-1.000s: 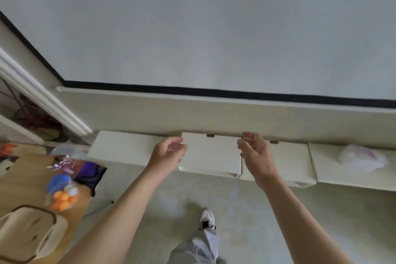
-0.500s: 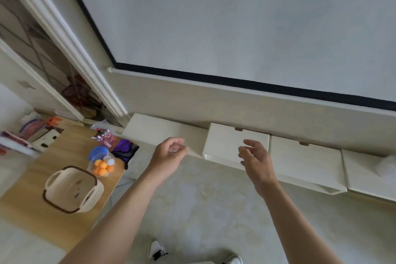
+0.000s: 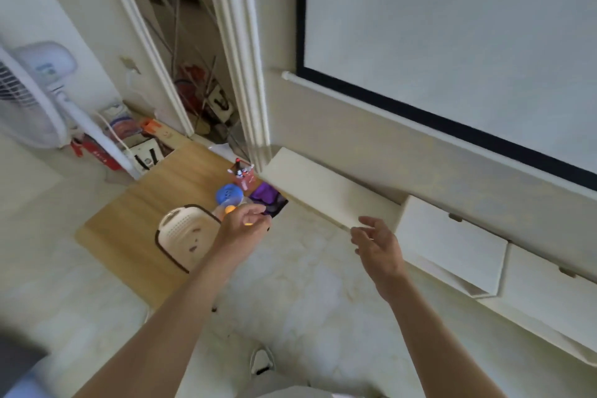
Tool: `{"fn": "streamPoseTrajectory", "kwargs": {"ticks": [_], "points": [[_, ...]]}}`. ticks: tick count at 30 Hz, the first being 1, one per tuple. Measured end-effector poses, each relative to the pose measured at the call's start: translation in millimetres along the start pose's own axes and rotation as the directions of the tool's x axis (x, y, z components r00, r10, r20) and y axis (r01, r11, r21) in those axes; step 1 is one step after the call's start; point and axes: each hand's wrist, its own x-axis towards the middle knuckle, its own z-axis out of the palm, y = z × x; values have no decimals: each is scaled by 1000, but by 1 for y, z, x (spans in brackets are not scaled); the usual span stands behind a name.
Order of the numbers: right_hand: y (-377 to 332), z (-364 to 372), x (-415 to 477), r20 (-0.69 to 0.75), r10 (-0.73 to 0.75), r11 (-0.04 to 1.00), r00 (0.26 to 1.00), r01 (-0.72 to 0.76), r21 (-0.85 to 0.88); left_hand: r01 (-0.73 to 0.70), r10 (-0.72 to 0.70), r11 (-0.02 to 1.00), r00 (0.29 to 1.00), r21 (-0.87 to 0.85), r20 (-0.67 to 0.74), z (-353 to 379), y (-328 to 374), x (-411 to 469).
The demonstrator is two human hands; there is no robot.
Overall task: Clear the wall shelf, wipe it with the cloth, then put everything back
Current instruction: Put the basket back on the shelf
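The white wall shelf (image 3: 319,189) runs along the wall under a projection screen, and its left stretch lies bare. My left hand (image 3: 242,231) hovers with loosely curled fingers, holding nothing, in front of a jar of orange balls with a blue lid (image 3: 228,194). My right hand (image 3: 378,244) floats relaxed just before the shelf's front edge, also holding nothing. On the wooden table (image 3: 155,203) to the left stand a cream basket (image 3: 185,236), a pink pen holder (image 3: 244,176) and a purple cloth (image 3: 266,195).
White box units (image 3: 452,242) sit further right along the shelf. A standing fan (image 3: 35,97) and clutter fill the left corner behind the table. A door frame (image 3: 245,58) rises beside the shelf's left end. My shoe (image 3: 261,360) is on the pale floor.
The view has swung left and down, bringing the table, basket and fan into sight. Both hands have drifted away from the white boxes toward the shelf's left end, still holding nothing.
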Motion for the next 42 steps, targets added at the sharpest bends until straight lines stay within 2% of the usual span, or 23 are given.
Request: {"fn": "streamPoseTrajectory", "kwargs": {"ticks": [7, 13, 17, 20, 25, 29, 32, 36, 42], "points": [[-13, 95, -3, 86, 86, 994, 993, -80, -74, 136, -135, 991, 991, 11, -15, -84, -32, 25], [-10, 122, 7, 160, 155, 973, 975, -124, -193, 182, -179, 983, 980, 20, -82, -108, -60, 41], [-2, 141, 20, 257, 201, 961, 945, -139, -240, 241, -223, 964, 964, 115, -148, -119, -69, 39], [8, 168, 28, 342, 259, 950, 903, -176, -257, 264, -216, 939, 951, 222, -221, -132, -69, 44], [28, 215, 30, 377, 437, 897, 817, -363, -252, 272, -192, 894, 950, 355, -245, -161, -79, 82], [47, 257, 45, 332, 555, 832, 763, -496, -249, 283, -202, 849, 954, 446, -221, -188, -100, 140], [58, 295, 58, 289, 640, 766, 712, -618, -175, 287, -223, 812, 957, 508, -185, -210, -117, 185], [81, 350, 75, 261, 725, 682, 637, -716, -148, 260, -214, 754, 965, 604, -148, -230, -139, 234], [110, 401, 92, 266, 818, 541, 510, -840, -53, 291, -373, 666, 927, 686, -32, -245, -176, 281]]}}
